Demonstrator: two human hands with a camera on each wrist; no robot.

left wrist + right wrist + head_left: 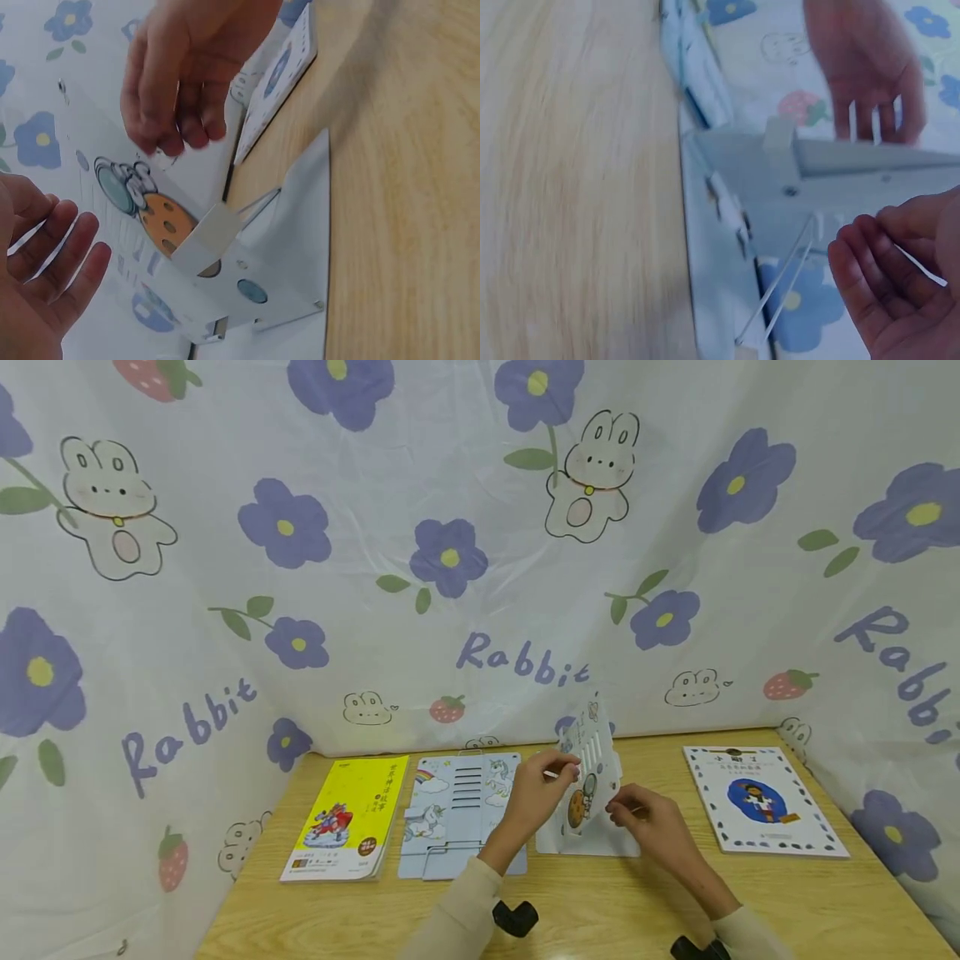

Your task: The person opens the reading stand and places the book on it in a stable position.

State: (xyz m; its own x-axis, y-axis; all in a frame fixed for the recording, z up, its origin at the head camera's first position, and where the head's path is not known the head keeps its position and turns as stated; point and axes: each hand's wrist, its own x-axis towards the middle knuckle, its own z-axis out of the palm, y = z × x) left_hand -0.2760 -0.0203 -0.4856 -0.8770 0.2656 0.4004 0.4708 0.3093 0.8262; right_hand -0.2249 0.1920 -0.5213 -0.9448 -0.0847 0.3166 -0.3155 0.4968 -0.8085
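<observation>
White, slotted, likely metal bookstand [598, 760] tilted up, right of flat pale-blue unicorn-printed stand [462, 817]. I judge it light, stiff, slick; grip side edges. Left hand [536, 793], right hand [658, 828]: both loose, empty.

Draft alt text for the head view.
Left hand and right hand are at a raised stand on a wooden table. Left lie a unicorn stand and yellow book, right a white book; behind hangs a rabbit-print cloth.

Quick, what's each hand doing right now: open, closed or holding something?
Left hand: open, near the astronaut-print book stand.
Right hand: open, loosely bent, nothing visibly gripped.
</observation>
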